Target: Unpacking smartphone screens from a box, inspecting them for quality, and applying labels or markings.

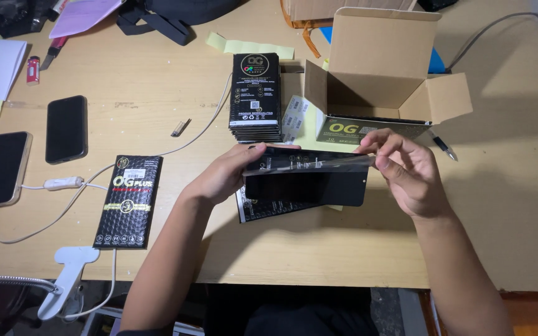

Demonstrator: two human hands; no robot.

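Fingers (388, 144) of the right hand (409, 177) pinch the right end of a flat black packet (309, 161), thumb below and fingertips curled over its upper edge; the left hand (224, 174) closes on the packet's left end in the same way, so both hands hold it above the bench (499, 205). A dark glass sheet (306, 188), rectangular and unmarked, hangs just under the packet, its top edge against the packet's lower side; whether it is partly inside the packet cannot be told. Beneath the hands, a second black packet (263, 208) lies on the bench, mostly covered by the sheet. Behind the hands stands a neat stack of black packets (255, 99), upright in plan and just left of an open cardboard box (378, 68) whose flaps stand raised. A pen (443, 148) lies near the box's right front corner. At left, a padded black pouch (128, 200) with gold lettering rests on the bench, well apart from the hands. Farther left lie two phones: a dark phone (66, 129), face down, and a pale-edged phone (0, 169) joined to a white cable (63, 183). A red lighter (33, 70) lies near the upper left corner.
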